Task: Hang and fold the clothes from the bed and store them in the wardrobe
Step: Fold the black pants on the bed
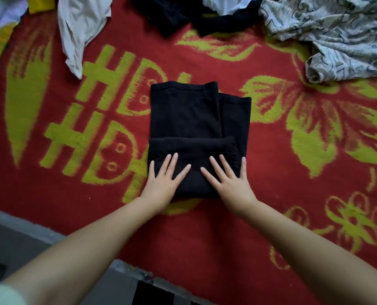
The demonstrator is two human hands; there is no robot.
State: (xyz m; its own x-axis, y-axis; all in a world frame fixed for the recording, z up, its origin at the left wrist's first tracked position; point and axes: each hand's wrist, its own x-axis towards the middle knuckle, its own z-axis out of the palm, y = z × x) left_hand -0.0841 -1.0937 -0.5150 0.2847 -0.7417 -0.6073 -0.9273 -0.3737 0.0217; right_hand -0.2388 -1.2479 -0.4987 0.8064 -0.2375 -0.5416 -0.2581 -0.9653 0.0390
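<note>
Both hands, the left hand [163,180] and the right hand [229,180], are lying flat with fingers spread, pressing on the near end of a folded black garment [189,115]. It is lying mid-bed on the red and yellow blanket [271,155], while a white garment [82,25], black clothes [178,14] and a patterned cloth [328,34] are lying crumpled along the far edge.

Single head-worn view, wide-angle.
Looks forward and steeply down, close over the bed [205,238]; near edge at 6 o'clock.

A home bedroom: bed under a red patterned blanket [205,238], loose clothes [337,40] strewn across it.
</note>
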